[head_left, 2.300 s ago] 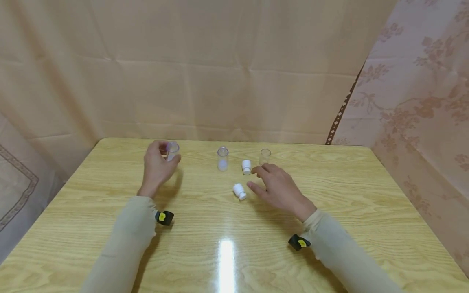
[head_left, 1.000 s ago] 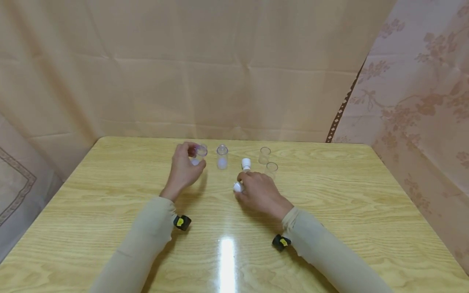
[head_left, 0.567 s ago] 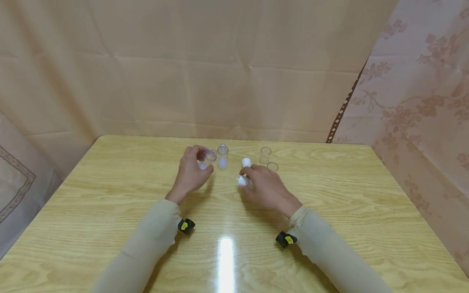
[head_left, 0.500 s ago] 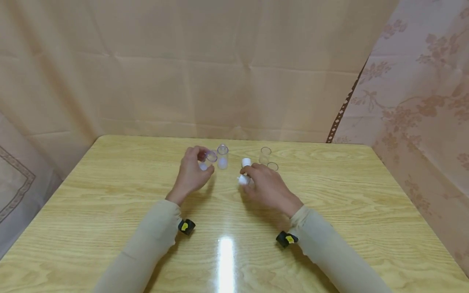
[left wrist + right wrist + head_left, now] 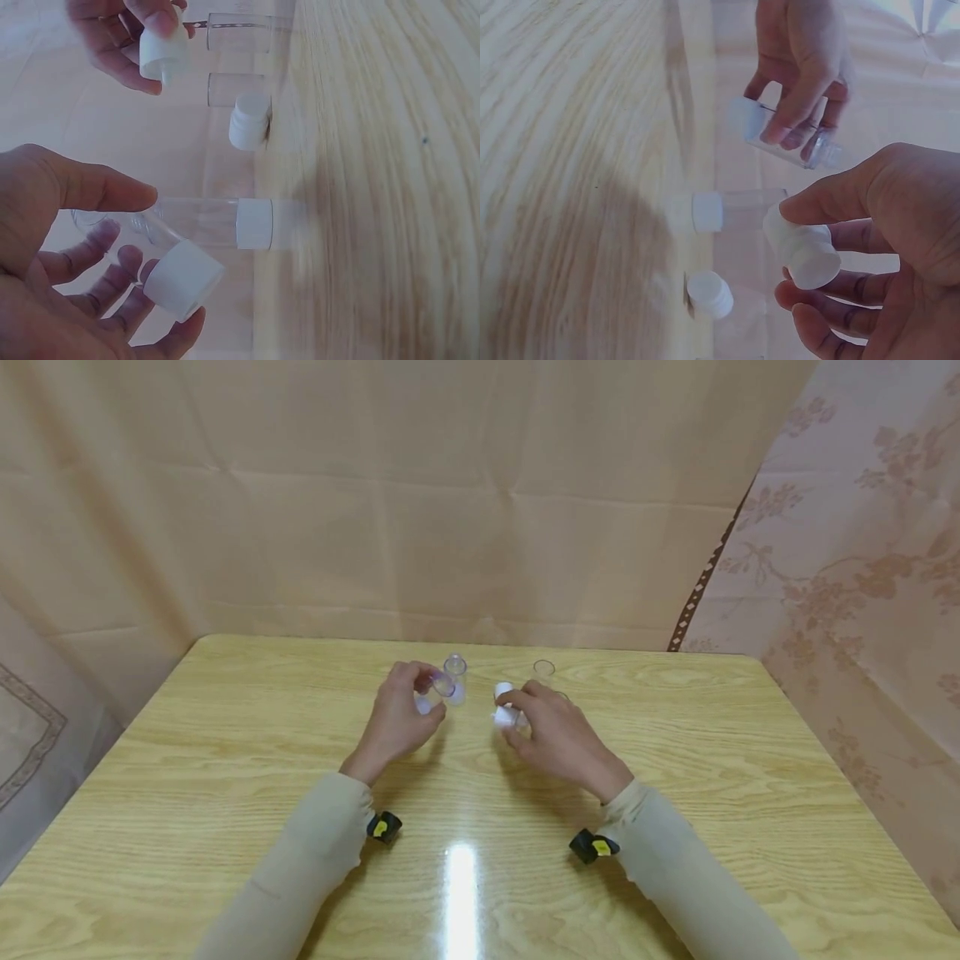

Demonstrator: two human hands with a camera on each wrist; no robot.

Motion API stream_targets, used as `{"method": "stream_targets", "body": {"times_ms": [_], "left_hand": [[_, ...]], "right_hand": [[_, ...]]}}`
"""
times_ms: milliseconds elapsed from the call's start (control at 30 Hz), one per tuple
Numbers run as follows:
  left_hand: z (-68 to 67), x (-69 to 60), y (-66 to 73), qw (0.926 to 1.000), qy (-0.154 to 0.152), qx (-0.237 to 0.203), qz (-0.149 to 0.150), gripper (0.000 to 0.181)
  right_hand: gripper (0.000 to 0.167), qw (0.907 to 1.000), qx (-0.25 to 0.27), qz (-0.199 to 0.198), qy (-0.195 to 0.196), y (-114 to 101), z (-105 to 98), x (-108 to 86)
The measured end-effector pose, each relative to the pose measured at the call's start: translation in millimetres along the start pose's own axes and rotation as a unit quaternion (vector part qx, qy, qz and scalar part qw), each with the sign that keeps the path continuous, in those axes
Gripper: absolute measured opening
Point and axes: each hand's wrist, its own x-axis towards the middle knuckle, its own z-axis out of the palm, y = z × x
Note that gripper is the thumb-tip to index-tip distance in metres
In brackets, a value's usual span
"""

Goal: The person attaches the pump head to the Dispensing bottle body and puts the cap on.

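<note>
My left hand grips a small clear bottle with a white base, its fingers and thumb around the clear wall. In the left wrist view the bottle leans, its white base lowest. Just behind it a matching bottle stands upright on the table. My right hand pinches a white stepped pump head between thumb and fingers, off the table. A second white pump head stands right behind that hand.
Two clear open-rimmed covers stand on the right: the rear cover shows its rim, and the nearer one is mostly hidden by my right hand. A wooden table lies beneath everything, with a beige curtain behind its far edge.
My left hand has carried its bottle rightward, close to the standing bottle, tilting it. My right hand has picked up the nearer white pump head and moved it slightly away from me.
</note>
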Motion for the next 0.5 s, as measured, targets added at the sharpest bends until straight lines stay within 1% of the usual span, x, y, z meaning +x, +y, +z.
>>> {"method": "stream_targets", "body": {"times_ms": [133, 233, 367, 500], "left_hand": [[0.7, 0.1, 1.0, 0.9998, -0.014, 0.012, 0.005, 0.041], [1.1, 0.1, 1.0, 0.9996, -0.019, 0.02, 0.01, 0.041], [2.1, 0.1, 0.7, 0.9991, -0.019, 0.029, 0.025, 0.041], [2.0, -2.2, 4.1, 0.9984, -0.03, 0.027, 0.041, 0.041]], "right_hand": [[0.035, 0.9999, 0.01, -0.005, 0.009, 1.1, -3.3, -0.6], [0.036, 0.9996, 0.025, -0.008, 0.01, 2.5, -4.8, -1.0], [0.036, 0.9985, 0.05, -0.018, 0.011, 4.4, -5.8, -1.2], [0.035, 0.997, 0.071, -0.028, 0.015, 4.0, -5.8, -1.7]]}}
